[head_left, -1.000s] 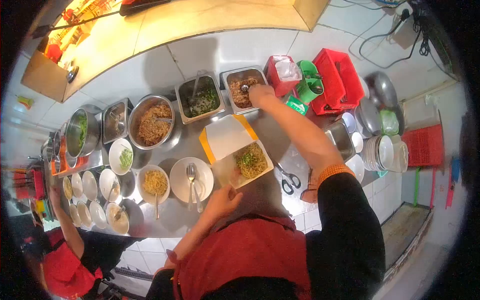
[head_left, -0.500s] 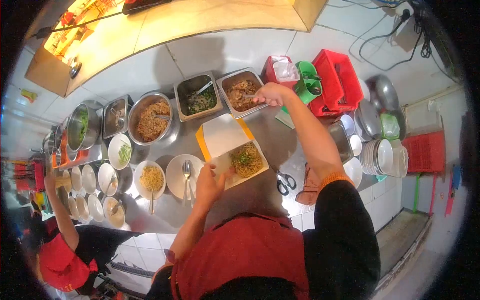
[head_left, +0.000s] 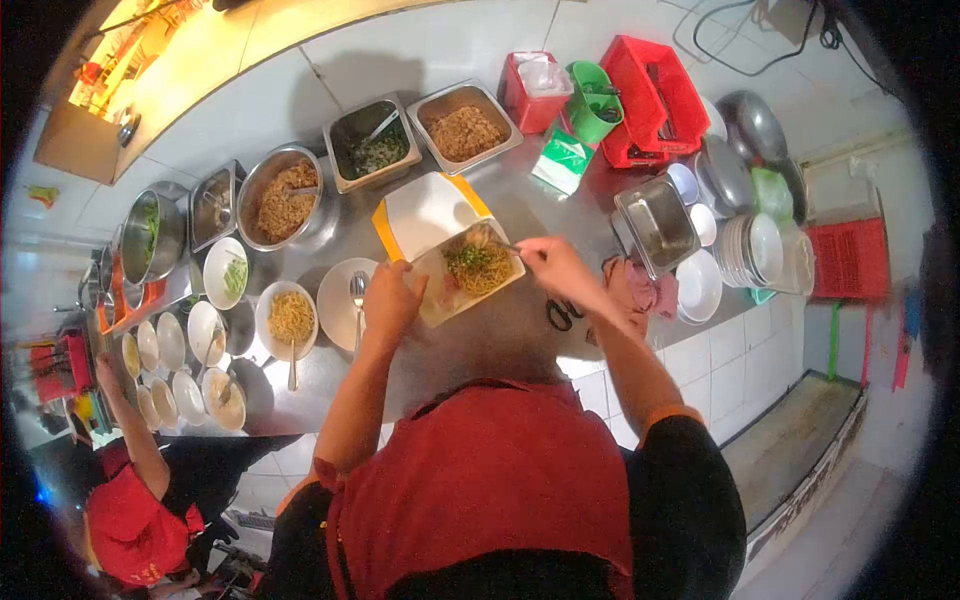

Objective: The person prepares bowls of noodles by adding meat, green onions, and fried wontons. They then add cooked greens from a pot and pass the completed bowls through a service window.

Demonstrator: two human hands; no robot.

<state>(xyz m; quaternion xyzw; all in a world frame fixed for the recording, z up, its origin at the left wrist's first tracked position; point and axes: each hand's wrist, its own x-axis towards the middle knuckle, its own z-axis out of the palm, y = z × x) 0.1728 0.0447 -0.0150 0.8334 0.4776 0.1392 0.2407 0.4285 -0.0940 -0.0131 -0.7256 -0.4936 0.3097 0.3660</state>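
Observation:
A takeaway box (head_left: 430, 215) with a white inside and yellow edges lies open on the steel counter. Noodles (head_left: 482, 268) topped with chopped greens fill one side of it. My right hand (head_left: 558, 268) is closed round the handle of a spoon (head_left: 508, 245), whose bowl is over the noodles with brown topping on it. At the box's left edge, my left hand (head_left: 392, 298) has its fingers curled against the side. Behind the box stand a steel pan of brown minced topping (head_left: 462, 132) and a pan of chopped greens (head_left: 375, 152).
On the left are a bowl of minced topping (head_left: 285, 198), a bowl of noodles (head_left: 290, 316), a plate (head_left: 340, 300) with cutlery and several small bowls. Scissors (head_left: 563, 314), a cloth (head_left: 640, 292) and stacked plates (head_left: 738, 248) lie right. A co-worker (head_left: 135, 510) stands at left.
My right hand has brought the spoon from the minced-topping pan down to the noodles. My left hand has closed in on the box's edge. The camera view has shifted.

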